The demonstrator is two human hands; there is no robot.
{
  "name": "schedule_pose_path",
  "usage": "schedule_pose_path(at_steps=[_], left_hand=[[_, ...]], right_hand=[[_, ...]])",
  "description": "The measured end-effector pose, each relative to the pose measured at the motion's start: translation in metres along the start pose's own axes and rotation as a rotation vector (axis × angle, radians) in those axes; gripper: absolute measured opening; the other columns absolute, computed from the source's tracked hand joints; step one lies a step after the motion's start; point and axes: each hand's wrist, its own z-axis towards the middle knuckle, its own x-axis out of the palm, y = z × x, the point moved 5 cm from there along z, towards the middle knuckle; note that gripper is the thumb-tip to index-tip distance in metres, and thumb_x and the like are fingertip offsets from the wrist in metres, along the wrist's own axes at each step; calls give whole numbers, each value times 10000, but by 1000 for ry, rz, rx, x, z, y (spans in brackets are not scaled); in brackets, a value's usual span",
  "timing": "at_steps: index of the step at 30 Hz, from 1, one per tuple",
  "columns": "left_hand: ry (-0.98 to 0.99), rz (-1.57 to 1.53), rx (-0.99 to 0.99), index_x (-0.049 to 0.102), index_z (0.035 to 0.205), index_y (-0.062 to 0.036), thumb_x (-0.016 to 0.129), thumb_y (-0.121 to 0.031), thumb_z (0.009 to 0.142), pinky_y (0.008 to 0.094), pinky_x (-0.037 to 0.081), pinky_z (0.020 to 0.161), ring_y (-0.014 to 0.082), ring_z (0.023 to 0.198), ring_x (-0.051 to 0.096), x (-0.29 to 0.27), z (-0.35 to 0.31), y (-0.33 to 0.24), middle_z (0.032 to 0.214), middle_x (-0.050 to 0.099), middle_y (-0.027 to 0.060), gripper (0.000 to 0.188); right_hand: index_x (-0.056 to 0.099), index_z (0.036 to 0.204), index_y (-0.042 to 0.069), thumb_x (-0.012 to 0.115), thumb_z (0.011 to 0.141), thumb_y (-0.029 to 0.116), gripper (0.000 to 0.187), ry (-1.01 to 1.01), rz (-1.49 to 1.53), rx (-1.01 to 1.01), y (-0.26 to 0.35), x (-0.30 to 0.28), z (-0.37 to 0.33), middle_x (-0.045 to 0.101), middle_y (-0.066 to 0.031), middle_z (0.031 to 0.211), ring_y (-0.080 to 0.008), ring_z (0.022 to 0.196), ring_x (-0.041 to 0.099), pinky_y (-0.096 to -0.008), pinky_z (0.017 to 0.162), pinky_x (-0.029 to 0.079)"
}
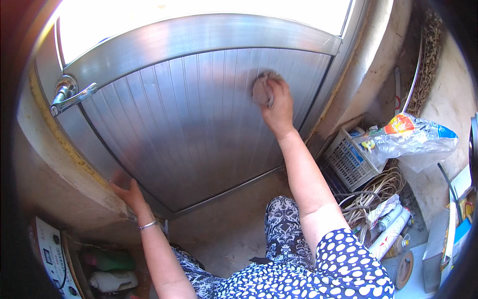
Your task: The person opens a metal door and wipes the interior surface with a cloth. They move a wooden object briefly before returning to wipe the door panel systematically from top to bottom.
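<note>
The greyish cloth (261, 92) is pressed against the upper right part of the ribbed metal door (194, 124), grasped in the bent fingers of the right hand (279, 108). The left hand (131, 196) is held at the door's lower left edge, its thumb and fingers parted and unclenched.

Door panel (199, 129) free midway, handle (74, 99) protruding
</note>
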Motion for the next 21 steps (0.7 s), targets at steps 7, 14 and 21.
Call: schedule_pose_path(at_steps=[7, 14, 21], left_hand=[[-50, 14, -2, 351, 1321, 24, 528, 85, 788, 385, 302, 1053, 258, 1212, 432, 4, -2, -1, 1321, 431, 164, 566], [-42, 142, -75, 170, 1410, 69, 580, 5, 783, 361, 162, 1118, 296, 1353, 252, 3, -6, 8, 1461, 241, 219, 752], [-47, 183, -9, 191, 1398, 69, 579, 3, 780, 373, 176, 1113, 326, 1340, 259, 8, -6, -6, 1442, 255, 231, 732]], right_hand=[[555, 1088, 54, 625, 669, -22, 431, 110, 53, -12, -1, -5, -3, 525, -137, 1161, -348, 1106, 489, -428, 887, 414], [549, 1088, 46, 603, 680, -39, 420, -105, -56, -91, 10, -16, 55, 524, -150, 1163, -358, 1073, 494, -444, 878, 407], [504, 1178, 55, 637, 649, -42, 554, 158, -113, 129, -30, 7, -35, 466, -149, 1231, -355, 1176, 428, -426, 915, 390]])
